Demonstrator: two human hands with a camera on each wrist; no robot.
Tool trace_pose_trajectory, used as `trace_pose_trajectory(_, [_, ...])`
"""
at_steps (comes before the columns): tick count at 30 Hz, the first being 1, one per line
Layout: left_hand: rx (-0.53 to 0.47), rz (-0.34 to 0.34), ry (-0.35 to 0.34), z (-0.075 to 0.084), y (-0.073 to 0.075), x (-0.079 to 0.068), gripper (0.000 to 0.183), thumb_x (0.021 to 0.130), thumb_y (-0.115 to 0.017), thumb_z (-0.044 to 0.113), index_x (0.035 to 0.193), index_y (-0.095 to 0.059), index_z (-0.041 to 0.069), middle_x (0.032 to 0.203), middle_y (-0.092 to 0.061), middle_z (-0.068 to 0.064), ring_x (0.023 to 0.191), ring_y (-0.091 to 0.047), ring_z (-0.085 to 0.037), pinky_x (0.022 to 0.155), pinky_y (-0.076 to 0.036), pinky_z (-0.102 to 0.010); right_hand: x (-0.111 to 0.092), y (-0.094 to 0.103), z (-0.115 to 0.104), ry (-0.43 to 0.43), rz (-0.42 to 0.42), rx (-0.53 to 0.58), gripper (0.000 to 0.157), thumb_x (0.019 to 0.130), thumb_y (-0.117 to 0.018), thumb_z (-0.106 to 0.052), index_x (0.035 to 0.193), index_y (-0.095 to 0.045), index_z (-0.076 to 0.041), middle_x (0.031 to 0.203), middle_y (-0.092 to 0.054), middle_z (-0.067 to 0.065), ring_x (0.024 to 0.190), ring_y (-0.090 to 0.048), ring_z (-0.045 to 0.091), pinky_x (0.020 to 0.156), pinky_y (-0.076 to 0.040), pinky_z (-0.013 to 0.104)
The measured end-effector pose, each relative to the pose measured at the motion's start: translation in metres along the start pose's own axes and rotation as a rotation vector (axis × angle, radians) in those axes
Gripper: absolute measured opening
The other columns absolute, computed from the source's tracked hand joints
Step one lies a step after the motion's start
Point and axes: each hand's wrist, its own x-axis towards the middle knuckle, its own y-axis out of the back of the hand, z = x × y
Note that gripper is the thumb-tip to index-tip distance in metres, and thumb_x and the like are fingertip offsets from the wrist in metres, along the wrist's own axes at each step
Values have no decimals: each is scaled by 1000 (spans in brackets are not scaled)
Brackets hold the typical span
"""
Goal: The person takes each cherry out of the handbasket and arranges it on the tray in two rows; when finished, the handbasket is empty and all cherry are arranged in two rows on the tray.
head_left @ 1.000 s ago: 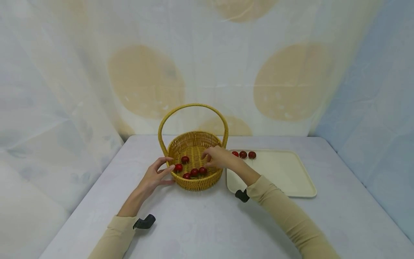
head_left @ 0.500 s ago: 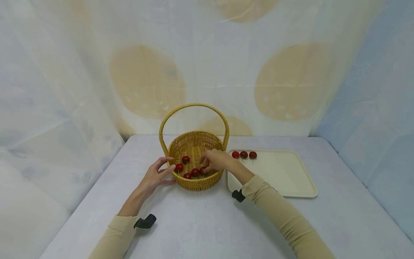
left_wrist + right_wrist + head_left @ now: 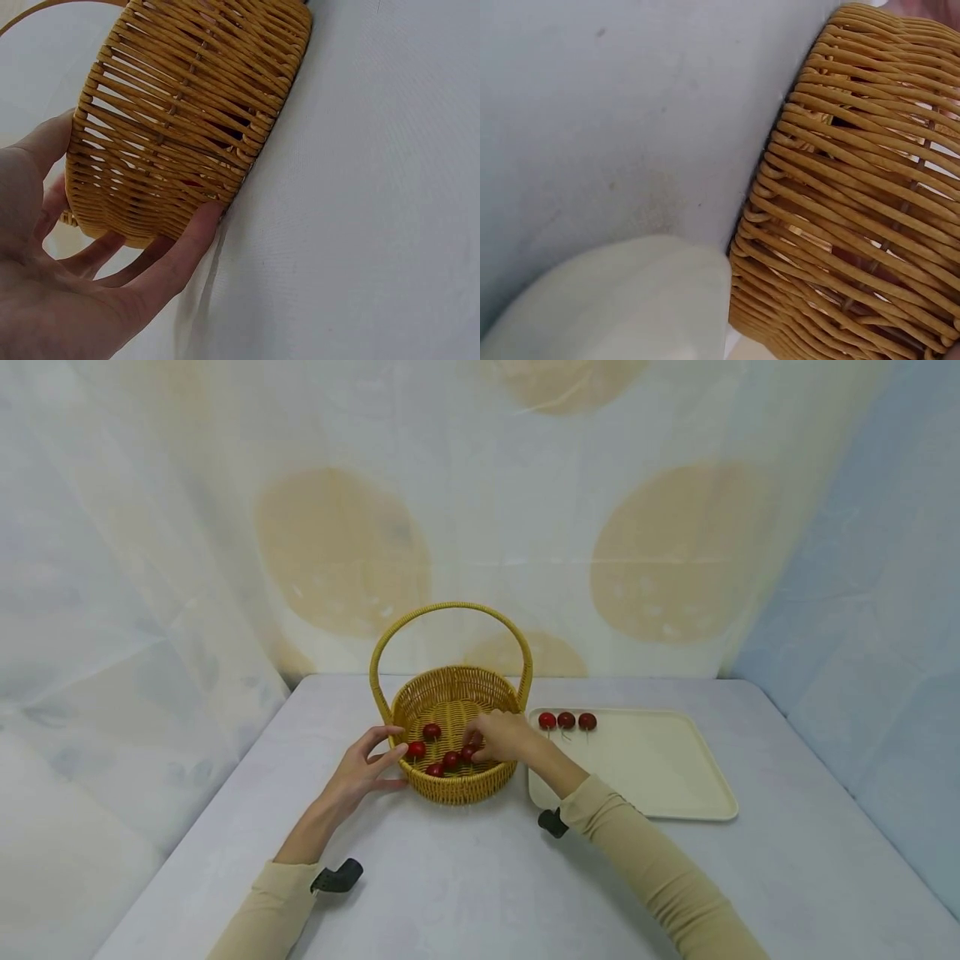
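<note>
- Right hand (image 3: 501, 736) pinches a cherry (image 3: 468, 752) at its fingertips, apparently mid-pick.
- Left hand (image 3: 364, 772), spread, braces the basket (image 3: 453, 792) beside it.
- Lifting would need a secure pinch.

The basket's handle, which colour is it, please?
The handle is golden yellow, clearest in the head view.

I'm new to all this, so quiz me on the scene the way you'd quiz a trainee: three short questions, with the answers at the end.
1. How many red fruits show on the tray? A) two B) three C) five
2. True or false: the left hand touches the basket.
3. Fill in the blank: the ____ hand reaches inside the basket.

Key:
1. B, three.
2. True.
3. Right; the right hand has its fingers down among the fruits there.
</note>
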Motion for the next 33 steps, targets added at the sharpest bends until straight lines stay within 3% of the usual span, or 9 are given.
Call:
trace_pose_trajectory(8, [-2, -3, 3, 1, 0, 1, 65, 92, -68, 39, 143, -39, 10, 159, -25, -6, 140, -40, -41, 85, -58, -55, 0, -4, 1, 1, 60, -47, 24, 87, -76, -28, 109, -73, -20, 102, -74, -4, 93, -70, 17, 70, -58, 33])
trace_pose_trajectory(24, [-37, -13, 0, 0, 2, 1, 59, 93, -67, 35, 140, -42, 10, 157, -26, -6, 140, -40, -39, 85, -59, -55, -3, -8, 3, 74, 213, 37, 27, 87, -74, -26, 111, -72, -16, 106, -74, 1, 86, -69, 19, 63, -54, 28])
trace_pose_trajectory(33, [-20, -22, -6, -1, 1, 1, 61, 93, -67, 37, 142, -41, 10, 160, -24, -6, 139, -40, -43, 85, -58, -55, -1, -6, 8, 114, 213, 134, 27, 90, -72, -24, 114, -70, -11, 109, -73, 4, 104, -69, 22, 86, -59, 34])
